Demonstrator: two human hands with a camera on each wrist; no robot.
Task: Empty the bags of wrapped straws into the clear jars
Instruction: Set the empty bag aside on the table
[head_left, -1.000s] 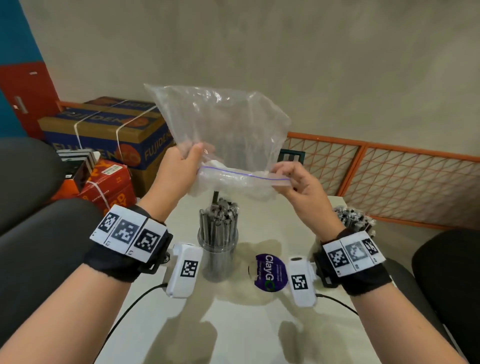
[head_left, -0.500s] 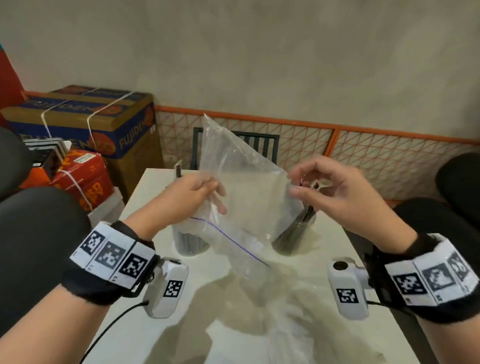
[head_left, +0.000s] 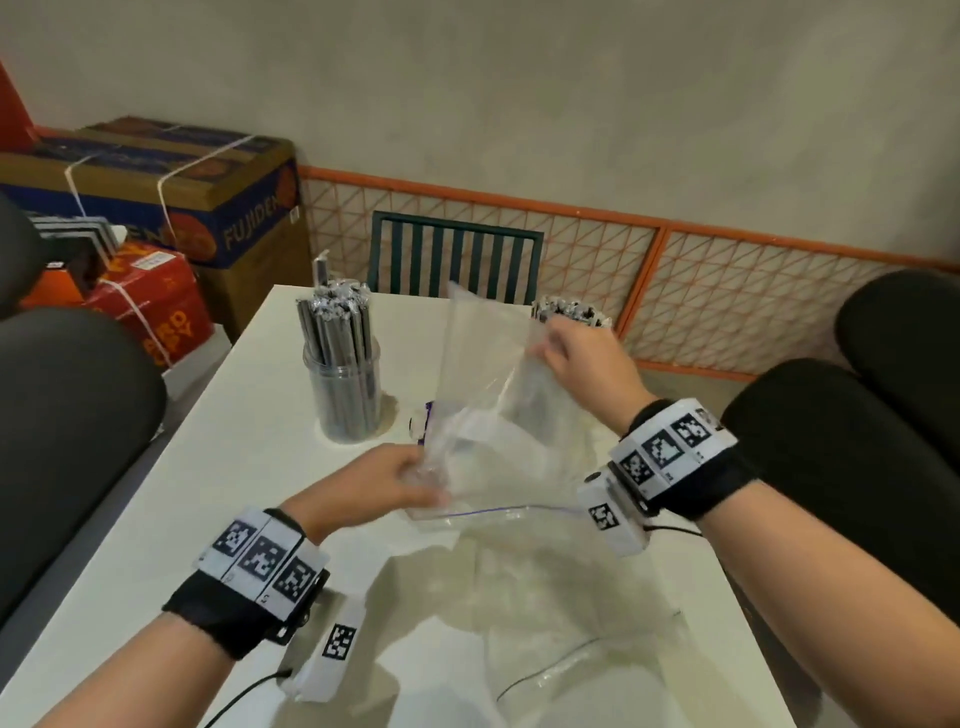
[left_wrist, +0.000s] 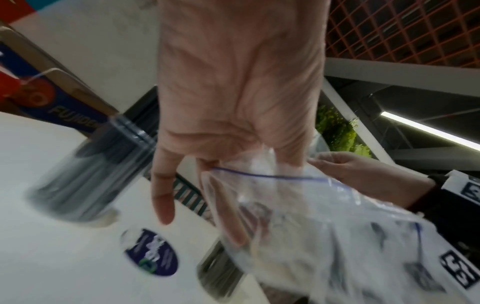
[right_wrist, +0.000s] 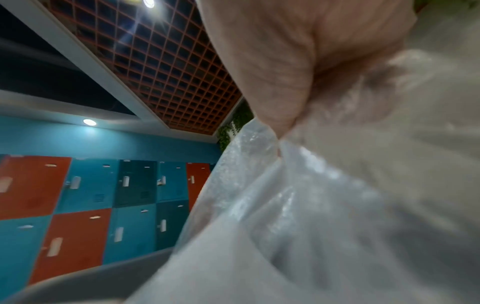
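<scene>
An empty clear zip bag (head_left: 483, 395) with a blue seal line hangs tilted over the white table (head_left: 208, 493). My left hand (head_left: 410, 475) grips its lower near corner by the seal (left_wrist: 259, 175). My right hand (head_left: 566, 353) pinches the bag's upper far edge, thumb pressed on the plastic (right_wrist: 280, 127). A clear jar (head_left: 343, 384) packed with wrapped straws stands left of the bag. A second jar's straw tops (head_left: 571, 309) show behind my right hand; its body is hidden in the head view.
Another empty clear bag (head_left: 545, 597) lies flat on the table near me. A purple round sticker (left_wrist: 153, 253) sits between the jars. Black chairs (head_left: 78, 405) flank the table, a green chair (head_left: 454, 260) stands at its far end, and boxes (head_left: 182, 182) are stacked at left.
The bag came down from in front of my face to just above the table. My right hand let go, then took the bag's far edge again; the left hand kept its hold.
</scene>
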